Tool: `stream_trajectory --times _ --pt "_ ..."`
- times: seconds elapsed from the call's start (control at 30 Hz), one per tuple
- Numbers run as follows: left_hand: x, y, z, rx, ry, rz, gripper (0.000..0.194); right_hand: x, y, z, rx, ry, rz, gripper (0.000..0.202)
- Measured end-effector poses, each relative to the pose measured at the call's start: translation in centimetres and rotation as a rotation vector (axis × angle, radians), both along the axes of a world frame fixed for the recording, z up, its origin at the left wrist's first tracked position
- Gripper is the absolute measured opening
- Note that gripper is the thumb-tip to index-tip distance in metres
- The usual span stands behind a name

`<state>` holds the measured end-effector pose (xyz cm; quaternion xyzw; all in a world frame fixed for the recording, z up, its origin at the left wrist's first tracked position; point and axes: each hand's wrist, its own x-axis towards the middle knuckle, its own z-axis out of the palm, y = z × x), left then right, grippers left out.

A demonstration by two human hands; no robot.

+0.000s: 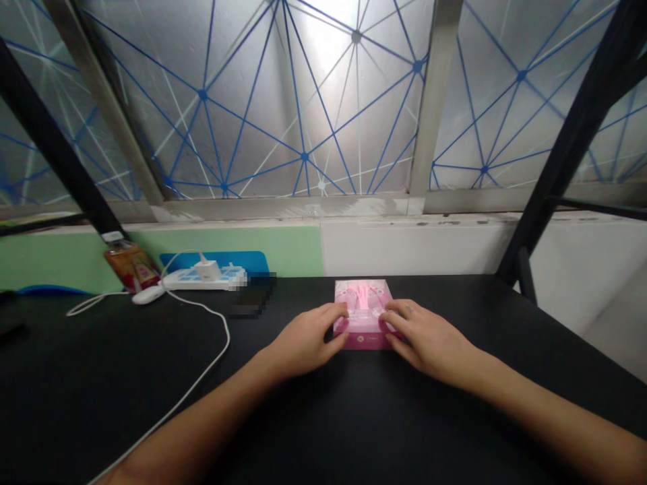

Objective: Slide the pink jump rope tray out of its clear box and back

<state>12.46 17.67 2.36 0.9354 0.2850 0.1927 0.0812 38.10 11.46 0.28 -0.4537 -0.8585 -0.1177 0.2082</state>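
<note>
A pink box [362, 323] with a patterned, shiny top lies flat on the black table [323, 431], right of the middle of the view. My left hand [309, 338] holds its left side, fingertips on the top edge and thumb at the front corner. On the opposite side my right hand [429, 338] grips the box in the same way, with fingers over the top and the thumb near the front right corner. The front face of the box shows between my two thumbs.
At the back left stand a bottle [132, 264] and a white power strip [222, 277] with a charger [207, 270] plugged in. A white cable [222, 350] curves across the left side. Black metal posts [550, 168] rise at both sides, before a patterned window.
</note>
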Motion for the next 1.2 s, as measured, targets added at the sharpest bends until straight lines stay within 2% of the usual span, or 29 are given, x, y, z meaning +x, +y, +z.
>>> stream_trajectory --times 0.1,0.3,0.43,0.7,0.93,1.07,1.2 --pt "0.0 0.0 -0.1 0.007 -0.005 -0.012 0.028 0.0 -0.2 0.2 0.012 -0.006 -0.009 0.022" --pt "0.0 -0.5 0.3 -0.011 0.000 -0.008 0.031 -0.4 -1.2 1.1 0.010 -0.131 -0.106 0.021" --pt "0.0 -0.5 0.3 -0.032 -0.041 -0.034 0.027 -0.2 -1.3 0.8 -0.042 -0.087 -0.078 0.027" --pt "0.4 -0.5 -0.2 -0.048 -0.080 0.004 0.022 -0.1 -1.4 0.9 -0.096 -0.053 -0.098 0.032" --pt "-0.4 -0.6 0.7 -0.133 -0.073 -0.039 0.031 0.0 -1.9 1.6 -0.201 0.050 -0.087 0.042" --pt "-0.7 -0.3 0.9 -0.118 -0.026 -0.070 0.035 -0.1 -1.9 1.8 -0.154 -0.033 -0.081 0.039" --pt "-0.5 -0.3 0.9 -0.097 -0.005 -0.086 0.032 -0.7 -1.9 1.6 -0.048 -0.153 -0.114 0.027"
